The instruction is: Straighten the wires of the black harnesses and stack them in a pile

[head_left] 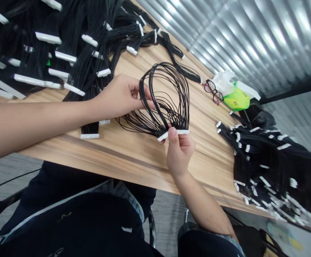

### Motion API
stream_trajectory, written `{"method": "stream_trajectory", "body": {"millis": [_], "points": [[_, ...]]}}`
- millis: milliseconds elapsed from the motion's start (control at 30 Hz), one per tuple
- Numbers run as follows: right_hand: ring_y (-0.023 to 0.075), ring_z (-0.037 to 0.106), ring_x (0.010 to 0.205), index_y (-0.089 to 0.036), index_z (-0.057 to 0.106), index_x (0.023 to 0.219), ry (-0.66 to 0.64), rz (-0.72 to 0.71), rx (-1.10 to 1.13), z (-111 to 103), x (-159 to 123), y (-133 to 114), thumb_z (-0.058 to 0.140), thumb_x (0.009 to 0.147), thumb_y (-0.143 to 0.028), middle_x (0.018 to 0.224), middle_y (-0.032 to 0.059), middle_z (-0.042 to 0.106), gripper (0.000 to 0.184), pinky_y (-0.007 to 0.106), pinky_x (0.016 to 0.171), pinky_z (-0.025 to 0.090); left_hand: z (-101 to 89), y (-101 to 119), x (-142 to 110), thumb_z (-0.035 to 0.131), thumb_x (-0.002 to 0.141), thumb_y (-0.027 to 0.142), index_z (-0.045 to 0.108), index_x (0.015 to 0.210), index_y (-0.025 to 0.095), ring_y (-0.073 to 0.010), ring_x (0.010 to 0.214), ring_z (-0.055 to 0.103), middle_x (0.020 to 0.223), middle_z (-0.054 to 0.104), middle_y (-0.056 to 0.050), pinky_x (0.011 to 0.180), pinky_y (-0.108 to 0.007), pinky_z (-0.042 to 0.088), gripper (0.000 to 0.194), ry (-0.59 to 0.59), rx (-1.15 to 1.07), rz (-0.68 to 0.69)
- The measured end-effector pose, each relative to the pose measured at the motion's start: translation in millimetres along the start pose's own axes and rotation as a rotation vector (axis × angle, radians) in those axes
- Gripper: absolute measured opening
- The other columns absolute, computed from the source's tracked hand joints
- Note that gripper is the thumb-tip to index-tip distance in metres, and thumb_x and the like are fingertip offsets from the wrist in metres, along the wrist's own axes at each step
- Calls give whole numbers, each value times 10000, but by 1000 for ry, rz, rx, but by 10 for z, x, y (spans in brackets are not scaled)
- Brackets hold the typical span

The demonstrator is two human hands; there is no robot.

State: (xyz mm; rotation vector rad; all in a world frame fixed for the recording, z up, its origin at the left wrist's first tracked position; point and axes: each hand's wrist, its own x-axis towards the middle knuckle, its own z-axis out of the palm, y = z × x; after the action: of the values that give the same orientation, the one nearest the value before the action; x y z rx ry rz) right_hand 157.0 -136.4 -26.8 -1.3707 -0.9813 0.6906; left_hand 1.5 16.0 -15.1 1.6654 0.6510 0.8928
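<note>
A looped bundle of thin black wires stands up from a white multi-pin connector above the wood-grain table. My right hand pinches that connector between thumb and fingers. My left hand grips several wires at the loop's left side, with fingertips among them. Just beneath my left forearm lies another black wire harness with its white connector. The far end of the held bundle is hidden among the loops.
Large heaps of black wire harnesses with white connectors lie at the table's far left and right end. Eyeglasses and a green packet sit by the corrugated metal wall. The table's near edge runs across my lap.
</note>
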Motion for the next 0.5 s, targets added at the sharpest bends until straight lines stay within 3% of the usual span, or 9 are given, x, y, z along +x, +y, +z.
{"method": "stream_trajectory", "body": {"millis": [100, 267, 367, 500], "points": [[136, 652, 543, -233, 739, 850, -76, 88, 17, -17, 31, -44, 744, 860, -533, 630, -19, 717, 301, 302, 541, 576, -33, -2, 9, 829, 865, 429, 850, 950, 274, -122, 809, 695, 921, 800, 21, 754, -205, 539, 178, -56, 82, 210], [104, 609, 525, -215, 748, 735, -288, 226, 79, -64, 78, -96, 792, 843, -519, 599, -16, 714, 325, 263, 553, 543, -79, -80, 78, 704, 974, 530, 838, 1056, 278, -129, 886, 733, 960, 805, -11, 860, -217, 549, 296, -169, 198, 428], [97, 592, 515, -216, 755, 714, -363, 265, 110, -77, 79, -112, 803, 844, -514, 587, -22, 698, 330, 256, 553, 534, -90, -92, 106, 617, 1034, 479, 834, 1024, 244, -123, 835, 729, 894, 791, -27, 806, -221, 531, 321, -184, 211, 553], [103, 588, 529, -232, 786, 775, -403, 271, 137, -79, 60, -125, 791, 862, -518, 620, -21, 706, 299, 271, 565, 545, -79, -61, 99, 628, 1034, 414, 815, 1039, 253, -91, 732, 663, 828, 764, -5, 684, -210, 477, 247, -178, 218, 570]]}}
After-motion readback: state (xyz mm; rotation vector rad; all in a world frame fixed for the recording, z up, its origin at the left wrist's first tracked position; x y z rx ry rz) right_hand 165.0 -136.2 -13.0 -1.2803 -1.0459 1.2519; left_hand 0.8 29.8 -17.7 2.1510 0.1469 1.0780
